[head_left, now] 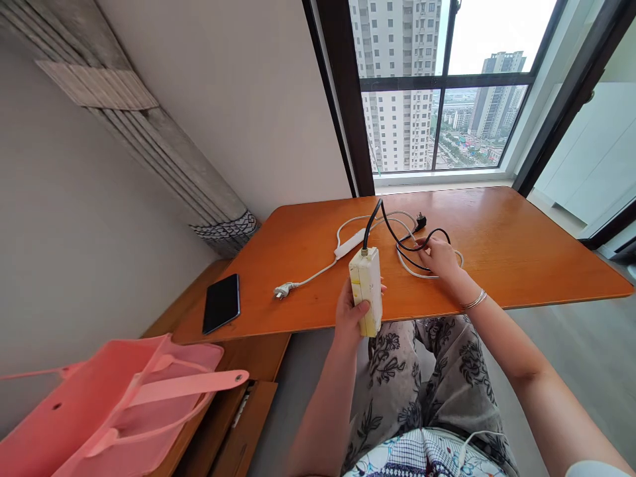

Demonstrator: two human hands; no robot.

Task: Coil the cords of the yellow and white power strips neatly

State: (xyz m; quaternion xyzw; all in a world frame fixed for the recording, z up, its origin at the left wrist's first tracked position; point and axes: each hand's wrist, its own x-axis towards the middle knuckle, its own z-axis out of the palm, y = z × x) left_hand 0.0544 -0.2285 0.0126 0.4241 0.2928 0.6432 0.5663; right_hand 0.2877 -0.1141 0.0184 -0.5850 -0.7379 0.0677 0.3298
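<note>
Left hand (349,311) closed round a white box (366,285) with yellowed patches, the thumb pressed against its near face and fingertips showing past the far side. In the head view, the box stood nearly upright in that grip at the near edge of the bench (517,258), its lower end over the person's lap. A black cord (368,228) rose from the top of the box, bent sharply and dropped in loops towards the right. There the right hand (442,260) held part of it between thumb and fingers, the grip narrow, with thin bracelets (476,301) round the wrist. Just beyond those fingers, a black plug (421,222) lay on the bench.

A white cord (318,273) ran across the orange-brown top, partly tangled with the black one. It carried a slim white block (350,244), and its white plug (285,289) lay to the left of the box. Farther left, a dark-screened phone (221,303) lay flat near the bench edge. Beside that end sat an open pink bag (124,411); a window (444,82) looked out on tall buildings behind the bench.
</note>
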